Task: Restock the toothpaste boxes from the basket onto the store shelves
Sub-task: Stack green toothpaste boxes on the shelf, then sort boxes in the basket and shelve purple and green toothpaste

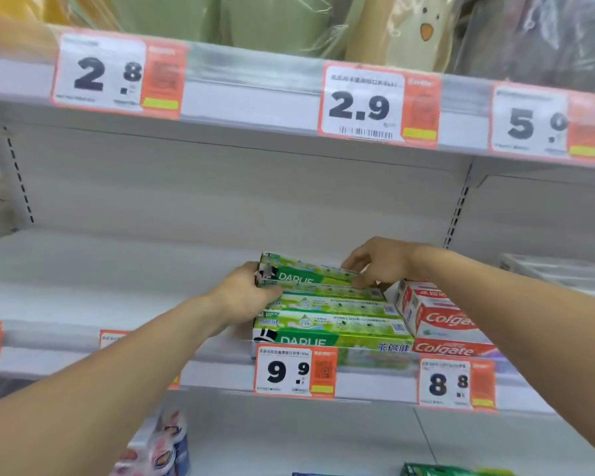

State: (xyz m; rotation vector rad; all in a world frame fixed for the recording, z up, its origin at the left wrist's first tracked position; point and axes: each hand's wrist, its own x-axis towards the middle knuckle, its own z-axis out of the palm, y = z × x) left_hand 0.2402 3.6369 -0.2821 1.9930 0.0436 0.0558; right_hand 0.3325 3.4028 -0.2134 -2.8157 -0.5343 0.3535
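Green Darlie toothpaste boxes (330, 324) lie stacked on the white middle shelf (100, 290). On top of the stack sits another green Darlie box (303, 274). My left hand (244, 297) grips its left end. My right hand (378, 261) holds its right end from above with curled fingers. Red and white Colgate boxes (443, 321) are stacked directly right of the green stack. The basket is not in view.
Price tags 9.9 (289, 371) and 8.8 (455, 384) hang on the shelf's front edge. The upper shelf edge (255, 84) carries tags 2.8, 2.9 and 5.0. Packaged goods (158, 448) sit on the shelf below, at the left. Bare shelf stretches left of the green boxes.
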